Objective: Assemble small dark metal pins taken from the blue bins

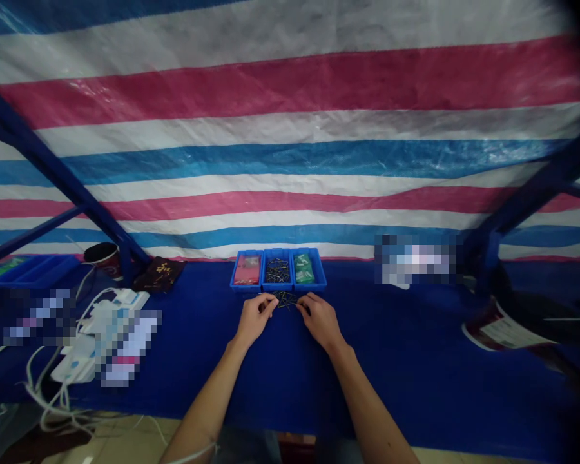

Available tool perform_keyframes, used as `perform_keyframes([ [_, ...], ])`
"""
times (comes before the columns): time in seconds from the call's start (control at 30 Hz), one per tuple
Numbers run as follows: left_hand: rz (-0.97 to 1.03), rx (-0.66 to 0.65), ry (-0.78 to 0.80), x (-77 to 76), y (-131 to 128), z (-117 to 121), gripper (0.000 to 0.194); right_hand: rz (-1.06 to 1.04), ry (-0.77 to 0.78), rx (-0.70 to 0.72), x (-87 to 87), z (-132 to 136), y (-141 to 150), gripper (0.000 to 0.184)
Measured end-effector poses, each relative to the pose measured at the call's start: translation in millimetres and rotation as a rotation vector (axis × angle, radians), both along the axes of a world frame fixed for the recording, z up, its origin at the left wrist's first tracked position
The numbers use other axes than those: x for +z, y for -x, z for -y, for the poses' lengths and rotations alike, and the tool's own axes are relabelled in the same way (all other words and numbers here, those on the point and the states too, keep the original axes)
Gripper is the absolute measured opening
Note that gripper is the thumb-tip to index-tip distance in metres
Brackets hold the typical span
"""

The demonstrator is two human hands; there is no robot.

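A small pile of thin, dark, screw-like pieces (285, 299) lies on the blue tabletop between my two hands. My left hand (256, 316) is at the pile's left side, thumb and fingers pinched together at its edge. From the right, my right hand (319, 317) reaches the same pile with its fingertips also closed in a pinch. What sits between the fingertips of either hand is too small to tell. Just beyond stand three joined blue bins: the left bin (234, 283) holds pink packets, the middle bin (277, 287) more dark pieces, the right bin (322, 278) green packets.
On the left are a white power strip (77, 354) with tangled cables, a brown packet (159, 274), a dark cup (104, 256) and a blue tray (38, 274). A large cup (507, 328) lies at the right. Blue metal bars and a striped sheet (290, 154) rise behind.
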State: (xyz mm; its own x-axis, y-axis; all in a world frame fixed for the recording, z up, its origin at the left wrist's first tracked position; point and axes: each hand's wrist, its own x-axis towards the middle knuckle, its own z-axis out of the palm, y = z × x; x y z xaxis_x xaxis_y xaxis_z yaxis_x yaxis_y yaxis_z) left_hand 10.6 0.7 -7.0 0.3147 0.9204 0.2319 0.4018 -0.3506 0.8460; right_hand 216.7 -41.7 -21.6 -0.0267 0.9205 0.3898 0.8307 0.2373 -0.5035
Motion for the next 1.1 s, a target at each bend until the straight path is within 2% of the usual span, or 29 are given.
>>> perform_keyframes([
  [0.13,-0.023,-0.085,0.024,3.1,-1,4,0.033,-0.033,-0.018,0.008,5.3,6,0,0.016],
  [0.3,-0.003,-0.094,0.023,3.3,-1,4,0.032,-0.121,-0.072,-0.009,13.7,10,2,0.019],
  [0.5,0.025,-0.158,0.015,2.1,0,2,0.030,-0.230,-0.064,0.108,19.4,14,11,0.021],
  [0.73,-0.011,-0.235,0.009,6.9,-1,5,0.023,-0.303,-0.044,0.171,20.5,16,18,0.022],
  [0.93,-0.058,-0.259,-0.026,9.2,1,6,0.027,-0.278,0.000,0.230,19.7,16,21,0.016],
  [1.1,-0.087,-0.279,-0.025,10.2,1,6,0.029,-0.293,-0.015,0.260,13.6,13,21,0.018],
])
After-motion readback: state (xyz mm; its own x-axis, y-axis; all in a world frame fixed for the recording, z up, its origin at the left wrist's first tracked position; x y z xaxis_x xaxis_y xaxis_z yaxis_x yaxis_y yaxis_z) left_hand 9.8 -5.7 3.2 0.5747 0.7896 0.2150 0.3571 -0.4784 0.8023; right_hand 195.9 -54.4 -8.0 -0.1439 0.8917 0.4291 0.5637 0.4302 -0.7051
